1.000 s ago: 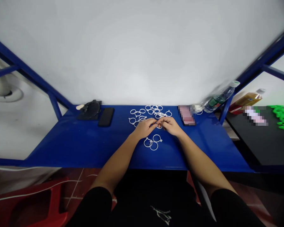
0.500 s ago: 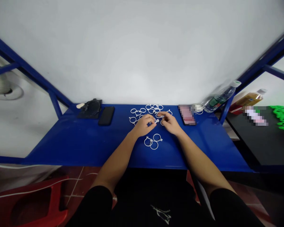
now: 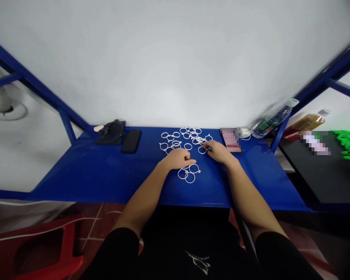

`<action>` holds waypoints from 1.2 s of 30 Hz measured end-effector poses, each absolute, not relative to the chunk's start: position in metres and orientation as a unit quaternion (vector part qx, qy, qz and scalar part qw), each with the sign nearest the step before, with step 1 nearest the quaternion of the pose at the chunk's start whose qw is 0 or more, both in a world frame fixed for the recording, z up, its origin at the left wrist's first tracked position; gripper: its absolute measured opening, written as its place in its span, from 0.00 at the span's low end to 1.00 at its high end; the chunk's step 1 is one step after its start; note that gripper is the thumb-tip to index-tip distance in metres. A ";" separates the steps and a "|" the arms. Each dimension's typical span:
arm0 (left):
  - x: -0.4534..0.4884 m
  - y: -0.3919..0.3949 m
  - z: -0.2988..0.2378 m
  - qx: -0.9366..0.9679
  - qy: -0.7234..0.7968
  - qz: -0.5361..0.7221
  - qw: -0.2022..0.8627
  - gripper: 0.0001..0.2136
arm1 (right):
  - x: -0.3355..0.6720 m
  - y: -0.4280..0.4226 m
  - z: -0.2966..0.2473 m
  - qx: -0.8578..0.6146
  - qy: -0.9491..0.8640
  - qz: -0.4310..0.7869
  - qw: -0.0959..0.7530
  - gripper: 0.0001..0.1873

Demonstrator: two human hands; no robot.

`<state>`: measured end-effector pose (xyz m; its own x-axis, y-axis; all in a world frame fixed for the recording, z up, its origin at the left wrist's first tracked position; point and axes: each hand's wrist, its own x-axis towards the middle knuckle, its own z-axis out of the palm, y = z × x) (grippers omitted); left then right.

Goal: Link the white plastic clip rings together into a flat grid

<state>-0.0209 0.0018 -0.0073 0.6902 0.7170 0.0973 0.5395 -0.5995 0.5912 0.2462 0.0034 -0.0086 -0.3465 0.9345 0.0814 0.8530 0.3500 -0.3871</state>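
Several thin white plastic rings with small clip-like tabs lie on the blue table (image 3: 99, 175). My left hand (image 3: 178, 158) is closed, thumb against the curled fingers, low over the table. Part of a white ring (image 3: 187, 167) shows under its thumb, beside a near group of three overlapping rings (image 3: 189, 182). To the right, my right hand (image 3: 218, 151) has its fingers pinched at the edge of another white ring (image 3: 202, 153). Its fingertips are partly hidden. Behind both hands spreads a loose pile of rings (image 3: 194, 135).
A black phone (image 3: 131, 141) and a dark crumpled item (image 3: 112, 133) lie at the left. At the right are a phone with a lit screen (image 3: 231, 140), a white cable (image 3: 245, 133) and a leaning water bottle (image 3: 272, 121). Green pieces (image 3: 348, 144) lie on a black side table (image 3: 317, 175).
My left hand has come toward me, bringing a ring near the three-ring group. My right hand has shifted slightly right, its fingers drawn together at a ring.
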 end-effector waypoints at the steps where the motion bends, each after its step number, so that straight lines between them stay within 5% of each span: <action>1: -0.021 0.001 -0.007 0.872 0.369 0.165 0.278 0.19 | 0.247 0.004 -0.010 -0.553 -0.810 0.136 0.140 0.17; 6: -0.021 0.001 -0.006 0.840 0.409 0.202 0.293 0.10 | 0.243 0.004 -0.012 -0.514 -0.834 0.137 0.146 0.07; 11: -0.020 0.003 -0.005 0.823 0.431 0.261 0.262 0.19 | 0.224 -0.004 -0.005 -0.425 -0.850 0.194 0.244 0.09; 19: -0.022 0.008 -0.009 0.790 0.449 0.301 0.288 0.08 | 0.200 -0.015 -0.006 -0.390 -0.811 0.267 0.344 0.08; 27: -0.017 0.004 -0.009 0.787 0.436 0.359 0.246 0.07 | 0.194 -0.011 -0.014 -0.408 -0.686 0.444 0.406 0.11; 36: -0.018 0.000 -0.003 0.826 0.404 0.315 0.237 0.10 | 0.196 -0.014 -0.005 -0.421 -0.691 0.383 0.445 0.11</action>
